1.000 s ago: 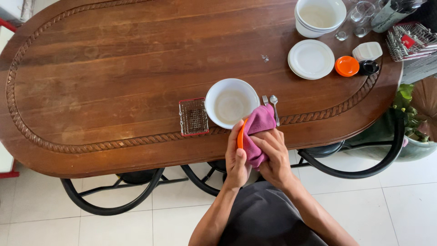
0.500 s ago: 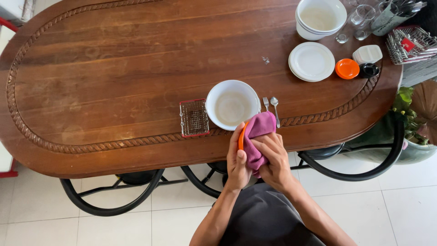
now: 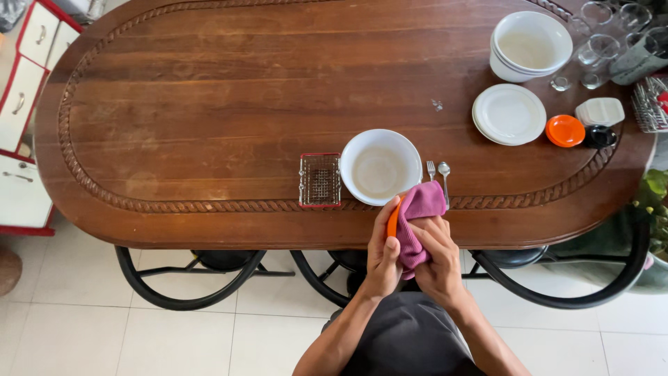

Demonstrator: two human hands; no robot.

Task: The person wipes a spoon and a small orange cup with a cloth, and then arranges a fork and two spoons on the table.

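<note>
My left hand [image 3: 382, 259] grips a small orange dish [image 3: 393, 217], of which only an edge shows. My right hand [image 3: 440, 266] presses a pink cloth [image 3: 419, 212] around that dish. Both hands are at the near edge of the oval wooden table [image 3: 229, 104]. Just beyond them stands a white bowl [image 3: 380, 167], with a fork [image 3: 431, 169] and a spoon [image 3: 444, 175] lying to its right. A small wire basket [image 3: 319, 179] sits left of the bowl.
At the far right are stacked white bowls [image 3: 530, 46], white plates [image 3: 509, 113], an orange lid [image 3: 565, 130], a white box [image 3: 600, 111], a dark cup [image 3: 600, 136] and several glasses [image 3: 600, 42]. A wire rack [image 3: 653, 103] is at the right edge. Black chair frames [image 3: 188, 278] stand under the table.
My hands have shifted the cloth slightly over the orange dish. Everything on the table stays where it was.
</note>
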